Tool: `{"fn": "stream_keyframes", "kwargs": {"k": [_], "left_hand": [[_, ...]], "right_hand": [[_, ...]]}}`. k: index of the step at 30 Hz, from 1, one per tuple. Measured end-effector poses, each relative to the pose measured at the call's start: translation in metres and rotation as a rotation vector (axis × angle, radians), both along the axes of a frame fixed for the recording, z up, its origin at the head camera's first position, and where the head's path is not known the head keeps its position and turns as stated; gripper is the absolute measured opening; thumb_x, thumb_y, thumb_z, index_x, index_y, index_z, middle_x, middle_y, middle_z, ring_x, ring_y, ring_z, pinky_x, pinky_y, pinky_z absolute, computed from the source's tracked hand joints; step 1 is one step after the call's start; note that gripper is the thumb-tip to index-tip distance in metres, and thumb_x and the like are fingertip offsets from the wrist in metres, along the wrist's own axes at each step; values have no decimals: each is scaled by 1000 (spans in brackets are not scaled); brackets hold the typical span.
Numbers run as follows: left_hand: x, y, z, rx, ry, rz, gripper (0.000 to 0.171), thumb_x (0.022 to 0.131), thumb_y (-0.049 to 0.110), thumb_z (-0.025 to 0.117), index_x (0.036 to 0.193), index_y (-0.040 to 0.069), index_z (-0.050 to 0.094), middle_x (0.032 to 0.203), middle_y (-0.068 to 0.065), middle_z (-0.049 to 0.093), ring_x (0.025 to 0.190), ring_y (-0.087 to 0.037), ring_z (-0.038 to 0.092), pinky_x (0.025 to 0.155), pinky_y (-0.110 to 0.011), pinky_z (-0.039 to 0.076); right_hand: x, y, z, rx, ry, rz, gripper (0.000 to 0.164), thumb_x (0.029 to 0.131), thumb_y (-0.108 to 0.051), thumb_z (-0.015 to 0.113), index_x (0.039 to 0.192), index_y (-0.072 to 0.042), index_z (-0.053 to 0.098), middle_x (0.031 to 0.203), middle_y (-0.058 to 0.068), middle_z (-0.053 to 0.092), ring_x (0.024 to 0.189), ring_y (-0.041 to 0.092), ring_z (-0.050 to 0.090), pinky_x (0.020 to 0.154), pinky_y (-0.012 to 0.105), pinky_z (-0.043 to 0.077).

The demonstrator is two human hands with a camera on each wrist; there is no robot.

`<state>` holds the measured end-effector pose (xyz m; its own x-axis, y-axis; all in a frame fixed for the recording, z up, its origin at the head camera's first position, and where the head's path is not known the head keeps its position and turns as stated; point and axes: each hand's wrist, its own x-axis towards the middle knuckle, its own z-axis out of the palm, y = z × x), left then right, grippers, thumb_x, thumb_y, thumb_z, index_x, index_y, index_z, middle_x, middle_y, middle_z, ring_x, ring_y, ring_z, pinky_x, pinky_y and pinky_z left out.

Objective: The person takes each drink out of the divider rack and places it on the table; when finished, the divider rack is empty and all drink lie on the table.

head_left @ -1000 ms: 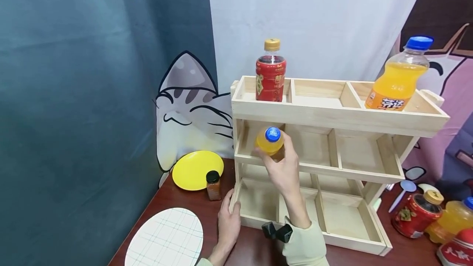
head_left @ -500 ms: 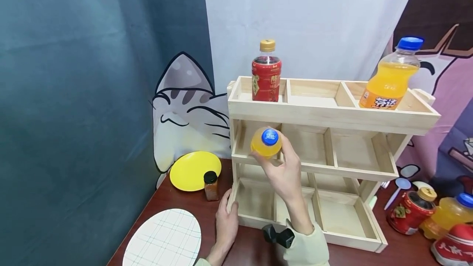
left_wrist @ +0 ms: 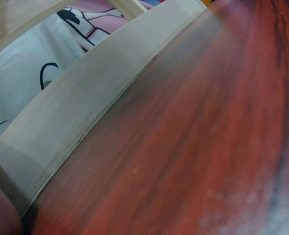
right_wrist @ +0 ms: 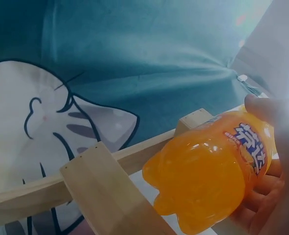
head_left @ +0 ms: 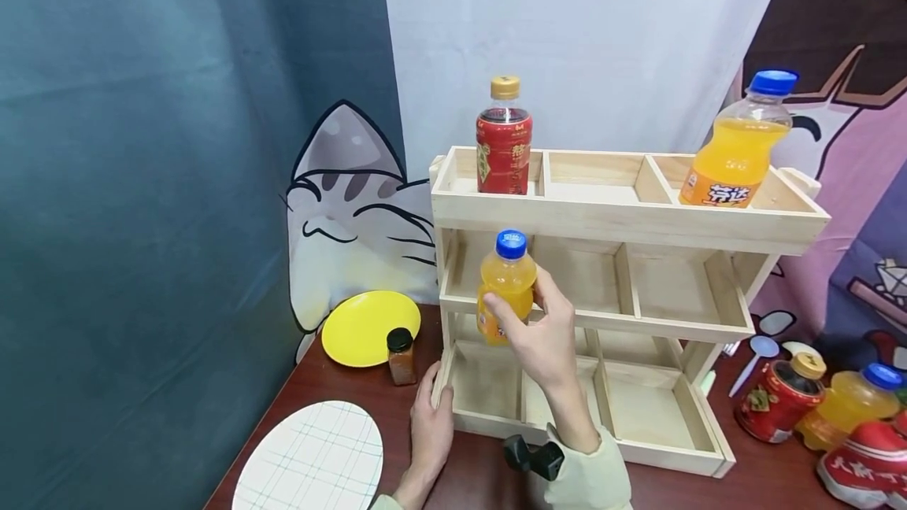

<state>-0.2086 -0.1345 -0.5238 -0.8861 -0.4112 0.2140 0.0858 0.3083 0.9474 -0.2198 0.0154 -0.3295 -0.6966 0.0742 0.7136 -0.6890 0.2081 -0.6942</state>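
Note:
In the head view my right hand (head_left: pixel 544 341) grips a small bottle of orange soda (head_left: pixel 508 290) with a blue cap, thumb on one side and fingers behind. The bottle is nearly upright, in front of the left middle compartment of a three-tier wooden shelf (head_left: pixel 623 219). The right wrist view shows the lobed base of this soda bottle (right_wrist: pixel 198 181) beside the shelf's boards. My left hand (head_left: pixel 431 427) holds the shelf's lower left corner, thumb at the front and fingers along the outer side. Part of that hand shows at the edge of the left wrist view.
A red-labelled bottle (head_left: pixel 504 140) and another orange soda bottle (head_left: pixel 733 152) stand on the top tier. Left lie a yellow plate (head_left: pixel 361 329), a spice jar (head_left: pixel 401 360) and a checked white round plate (head_left: pixel 312 463). Right are a red bottle (head_left: pixel 779 400) and a spoon (head_left: pixel 754 360).
The soda bottle in my right hand has tipped from cap-toward-me to nearly upright, so its body and label now show. My left hand stays at the shelf corner. The view has shifted slightly right.

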Motion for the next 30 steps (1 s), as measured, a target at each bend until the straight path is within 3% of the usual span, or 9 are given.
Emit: {"fn": "stream_keyframes", "kwargs": {"k": [10,17,24,30], "left_hand": [[-2,1,-3,44,14,-20,40,88,17,54,127,20,49,125,7,53,112,-9,50,93,-36,39],[-4,1,-3,47,38,-31,41,87,17,54,128,18,49,128,4,51,118,-14,47,96,-38,37],[-4,1,0,37,15,-25,41,87,17,55,128,19,49,128,4,51,118,-14,46,96,-38,36],[0,-2,1,33,-13,-39,41,88,18,54,128,20,48,130,5,50,119,-12,44,97,-37,34]], "right_hand": [[11,19,-10,96,-28,-20,46,72,-20,74,114,-20,56,100,-4,65,85,10,61,75,30,48],[25,62,-25,71,-117,-39,46,72,-11,74,114,-15,56,99,2,65,85,11,62,75,25,49],[43,138,-47,109,-218,-224,52,71,-2,72,118,-11,53,100,-10,61,87,2,60,75,14,46],[55,198,-57,116,-255,-339,71,68,6,72,129,-13,42,103,-12,59,83,1,59,69,11,46]]}}
